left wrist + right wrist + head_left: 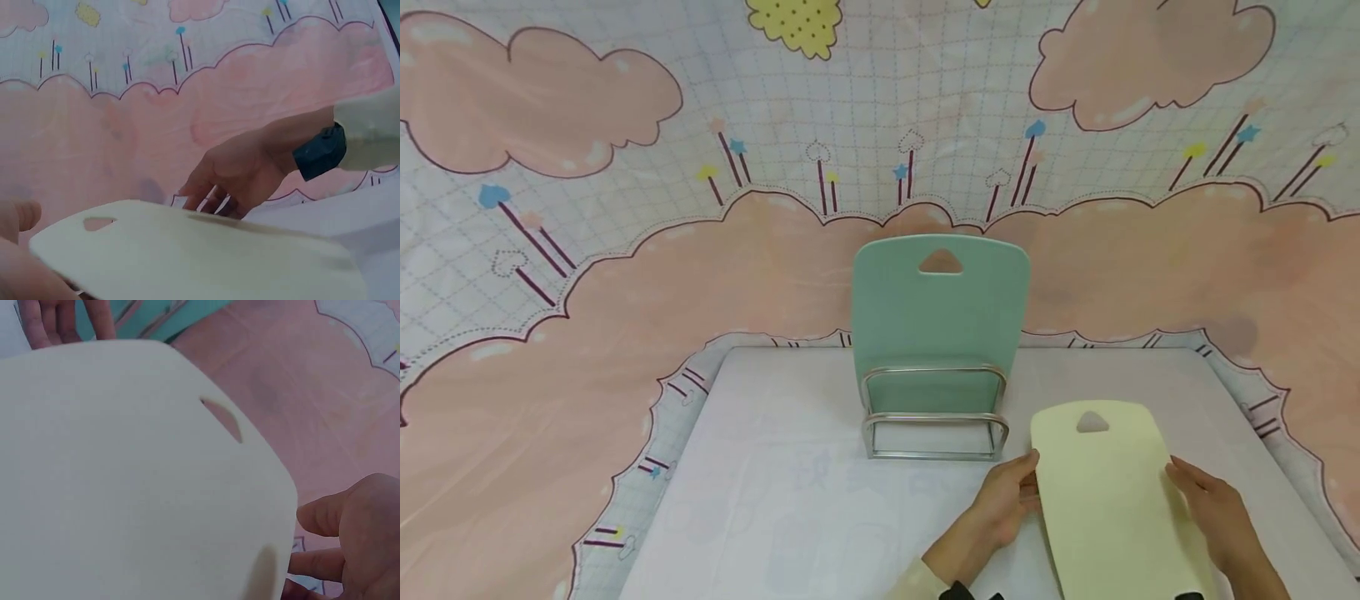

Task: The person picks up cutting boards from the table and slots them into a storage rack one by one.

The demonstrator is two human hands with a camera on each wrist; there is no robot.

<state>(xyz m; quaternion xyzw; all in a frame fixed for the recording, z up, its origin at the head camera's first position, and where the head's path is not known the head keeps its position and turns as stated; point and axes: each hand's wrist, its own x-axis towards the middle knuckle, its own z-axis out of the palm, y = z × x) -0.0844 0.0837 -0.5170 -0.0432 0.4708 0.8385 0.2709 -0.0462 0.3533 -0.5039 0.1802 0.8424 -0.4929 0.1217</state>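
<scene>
A cream cutting board (1112, 500) with a cut-out handle hole is held at the table's front right. My left hand (1003, 500) grips its left edge, fingers reaching behind it. On the opposite edge, my right hand (1221, 517) holds the board by its side. Both hands show at the board in the left wrist view, the left hand (31, 265) at the lower left and the right hand (244, 172) across the board. A green cutting board (940, 321) stands upright in a metal rack (934, 456) left of the cream one. The cream board's lower end is cut off by the head view.
The rack's front wire slot (932, 418) holds no board. A white table (760, 467) spreads under everything. Behind it hangs a cloth backdrop (700, 292) with clouds and candle-like shapes. A dark band (322, 150) circles the right wrist.
</scene>
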